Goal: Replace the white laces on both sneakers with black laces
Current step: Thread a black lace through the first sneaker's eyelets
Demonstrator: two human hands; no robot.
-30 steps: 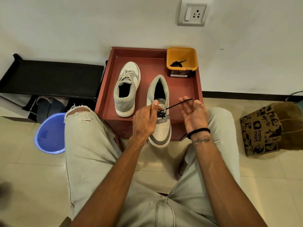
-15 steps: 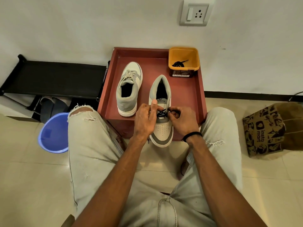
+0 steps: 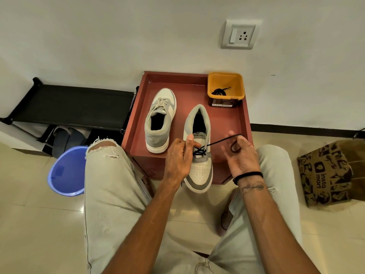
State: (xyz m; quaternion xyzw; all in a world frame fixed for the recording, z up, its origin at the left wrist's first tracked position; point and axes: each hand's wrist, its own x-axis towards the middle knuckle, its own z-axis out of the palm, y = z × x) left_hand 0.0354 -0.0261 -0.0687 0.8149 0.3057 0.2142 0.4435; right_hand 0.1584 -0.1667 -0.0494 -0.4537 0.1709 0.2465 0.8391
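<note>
Black lace [image 3: 199,150]: threaded in crosses through the lowest eyelets of the near sneaker [image 3: 198,147]; one free end runs taut up and to the right, out to the right hand [image 3: 240,155]. Remaining eyelets above the crosses are unlaced, tongue exposed.

Near sneaker: sits on the front edge of the red tabletop [image 3: 183,84], toe overhanging toward the person, heel toward the wall.

Right hand: palm up, beside the sneaker's right side. Fingers [image 3: 235,142] curled around the lace end, which loops once in the palm. Black band at the wrist.

Left hand [image 3: 178,155]: on the sneaker's left side at the eyelets. Fingers closed, thumb and forefinger pinched at the laced section; whether they grip lace or only the shoe upper, cannot tell.

Second sneaker [image 3: 160,119]: on the tabletop to the left of the first, just apart from it, toe toward the wall, white lace [image 3: 159,104] in place.

Orange tub [image 3: 226,89]: far right corner of the tabletop, holds a coiled black lace [image 3: 219,91].

Surroundings: black shoe rack [image 3: 75,103] at left against the wall, blue bucket [image 3: 67,171] on the floor beside the person's left knee, printed paper bag [image 3: 327,173] on the floor at right, wall socket [image 3: 240,34] above.
</note>
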